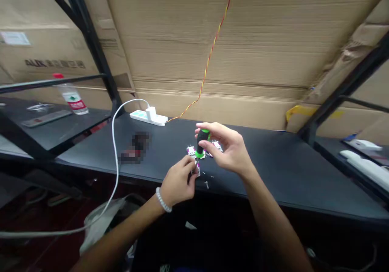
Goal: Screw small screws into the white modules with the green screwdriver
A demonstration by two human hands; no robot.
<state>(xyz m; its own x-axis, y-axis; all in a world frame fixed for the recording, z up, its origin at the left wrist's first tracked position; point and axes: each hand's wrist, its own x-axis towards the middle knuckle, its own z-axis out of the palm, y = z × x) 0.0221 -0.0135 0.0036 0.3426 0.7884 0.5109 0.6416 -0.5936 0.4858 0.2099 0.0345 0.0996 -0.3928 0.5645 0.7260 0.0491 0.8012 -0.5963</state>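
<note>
My right hand (227, 146) is closed around the handle of a black and green screwdriver (201, 142), which stands nearly upright with its shaft pointing down. Beneath it, the fingers of my left hand (180, 181) pinch a small white and purple part (198, 170) at the table's front. The screwdriver's tip is at this part, though whether it sits in a screw is too small to tell. Similar white and purple pieces (190, 150) lie just behind, partly hidden by the screwdriver and my right hand. Tiny white scraps (207, 184) are scattered to the right of the held part.
On the black table (273, 171), a white power strip (154, 119) with a plugged-in charger lies at the back. Its white cable (114, 142) loops down to the left. A blurred-out object (135, 148) rests left. Black metal posts (316, 130) flank the space; a bottle (74, 98) stands beyond the left one.
</note>
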